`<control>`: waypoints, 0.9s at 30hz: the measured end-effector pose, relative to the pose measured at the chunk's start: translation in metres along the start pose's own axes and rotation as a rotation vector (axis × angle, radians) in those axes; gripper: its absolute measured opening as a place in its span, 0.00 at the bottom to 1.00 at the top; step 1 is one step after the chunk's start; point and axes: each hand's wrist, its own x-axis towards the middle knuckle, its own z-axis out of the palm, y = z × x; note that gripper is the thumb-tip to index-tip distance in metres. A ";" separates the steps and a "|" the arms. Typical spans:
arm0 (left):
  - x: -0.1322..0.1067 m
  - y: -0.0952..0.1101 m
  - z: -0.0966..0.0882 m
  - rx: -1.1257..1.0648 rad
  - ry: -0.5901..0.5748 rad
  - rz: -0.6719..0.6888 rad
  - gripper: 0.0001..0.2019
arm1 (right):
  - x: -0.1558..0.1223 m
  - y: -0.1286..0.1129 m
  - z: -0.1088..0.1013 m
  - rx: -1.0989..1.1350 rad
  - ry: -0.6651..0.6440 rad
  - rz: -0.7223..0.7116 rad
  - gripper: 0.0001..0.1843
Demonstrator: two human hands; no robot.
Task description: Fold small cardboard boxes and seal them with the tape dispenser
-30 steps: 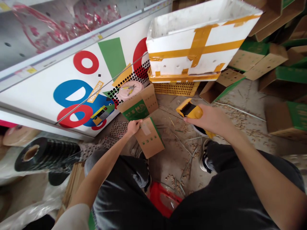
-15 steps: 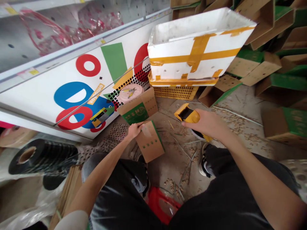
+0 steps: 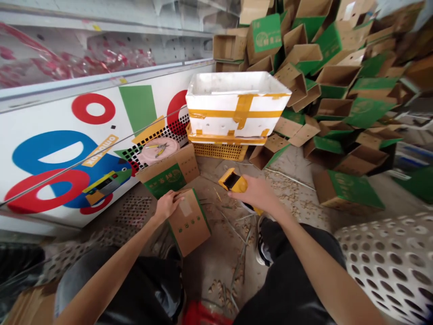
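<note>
My left hand (image 3: 167, 205) grips the top edge of a small brown and green carton (image 3: 189, 222) that stands on the floor between my knees, with a strip of clear tape on its top. My right hand (image 3: 257, 195) is closed around a yellow tape dispenser (image 3: 233, 181), held a little to the right of the carton and above the floor. A second carton of the same kind (image 3: 169, 170) stands open just behind the first, with a pink round lid (image 3: 158, 150) and small pliers on it.
A white foam box (image 3: 237, 108) bound with yellow tape sits on a yellow crate (image 3: 219, 151). A heap of brown and green cartons (image 3: 334, 90) fills the back right. A printed chest freezer (image 3: 84, 144) runs along the left. A white perforated basket (image 3: 389, 266) is at right. Litter covers the floor.
My head has lifted and turned right, bringing the carton heap and the white basket into view. Both hands keep their hold; the left now presses on the carton's taped top.
</note>
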 end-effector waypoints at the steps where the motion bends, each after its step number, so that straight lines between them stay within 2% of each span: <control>1: 0.000 0.002 -0.002 0.002 -0.007 -0.004 0.20 | -0.001 -0.001 -0.001 0.007 -0.006 0.006 0.34; 6: 0.004 0.003 -0.001 -0.031 -0.076 0.001 0.23 | -0.009 -0.007 -0.007 0.087 -0.047 0.029 0.29; 11: 0.006 -0.004 0.018 -0.098 -0.017 -0.009 0.25 | -0.017 -0.008 -0.008 0.050 -0.062 0.066 0.34; 14: 0.002 -0.004 0.026 -0.122 0.018 0.022 0.21 | -0.021 -0.007 -0.008 0.040 -0.049 0.066 0.33; 18: 0.000 -0.004 0.031 -0.139 0.050 0.066 0.17 | -0.024 -0.006 -0.008 0.069 -0.040 0.063 0.32; 24: 0.007 -0.013 0.038 -0.115 0.018 0.058 0.21 | -0.025 -0.004 -0.002 0.099 -0.019 0.030 0.32; 27: 0.006 -0.013 0.044 -0.084 0.055 0.072 0.21 | -0.027 -0.004 -0.001 0.096 -0.025 0.033 0.32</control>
